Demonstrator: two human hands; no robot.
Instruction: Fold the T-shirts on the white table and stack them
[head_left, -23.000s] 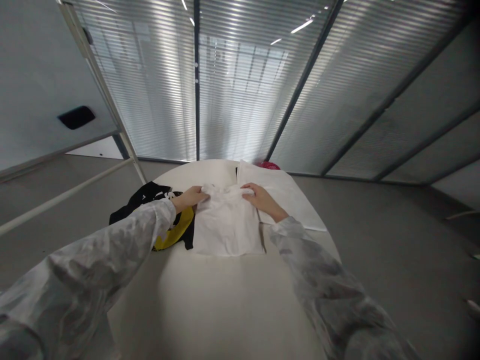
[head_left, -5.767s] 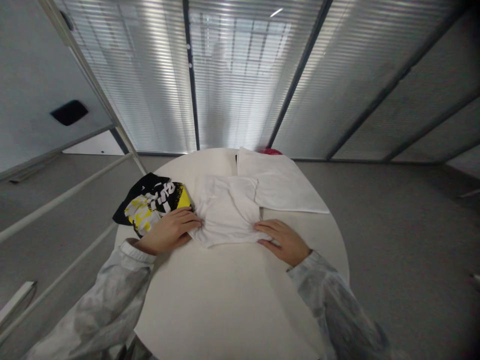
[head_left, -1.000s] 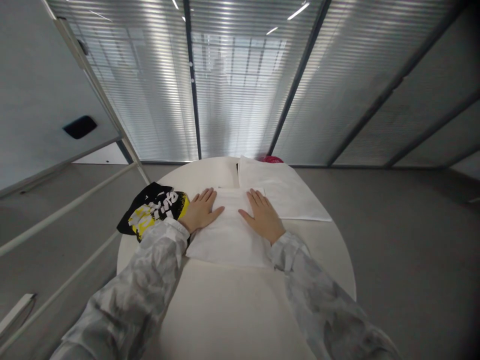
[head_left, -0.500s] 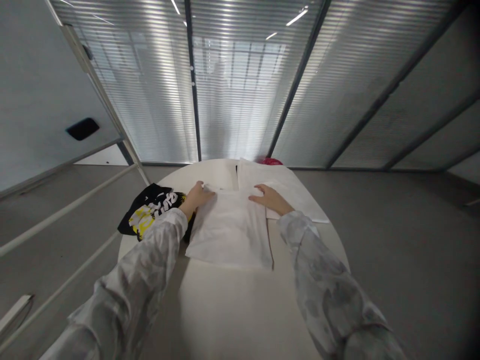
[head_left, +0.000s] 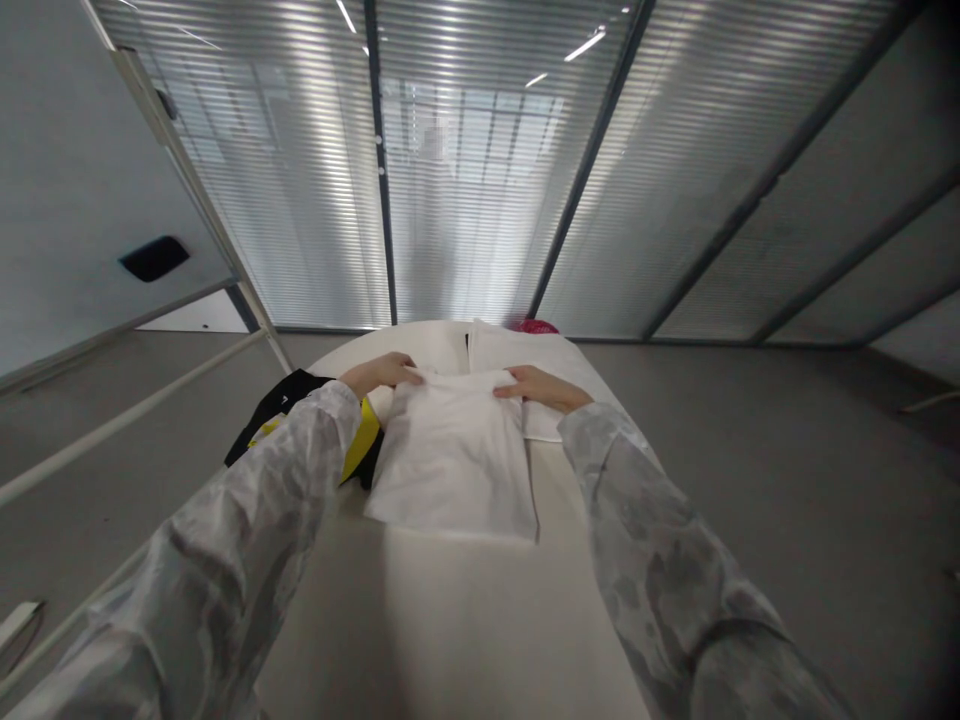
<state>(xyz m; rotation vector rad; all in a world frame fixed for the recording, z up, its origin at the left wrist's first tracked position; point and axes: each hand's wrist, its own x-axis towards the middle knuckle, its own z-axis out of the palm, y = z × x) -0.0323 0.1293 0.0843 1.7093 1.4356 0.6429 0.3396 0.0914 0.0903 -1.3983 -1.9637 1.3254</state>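
Observation:
A folded white garment [head_left: 454, 460] lies on the white round table, its far edge lifted slightly. My left hand [head_left: 390, 371] pinches its far left corner, fingers closed on the fabric. At the far right corner, my right hand [head_left: 544, 387] grips the same edge between thumb and fingers. The near edge of the garment rests on the tabletop. Beside my left forearm is a black cloth [head_left: 274, 405] with yellow print, partly covered by the sleeve. Behind my right hand lies another flat white cloth [head_left: 551, 352].
The table [head_left: 450, 620] has a rounded far edge. Something red [head_left: 536, 326] shows just past that edge. Ribbed glass panels [head_left: 465, 230] with dark frames stand beyond, and a white metal rail [head_left: 135, 415] runs along the left.
Both hands have closed on the garment's far corners, and that edge has risen a little. My left forearm now covers more of the black cloth. The view has shifted slightly.

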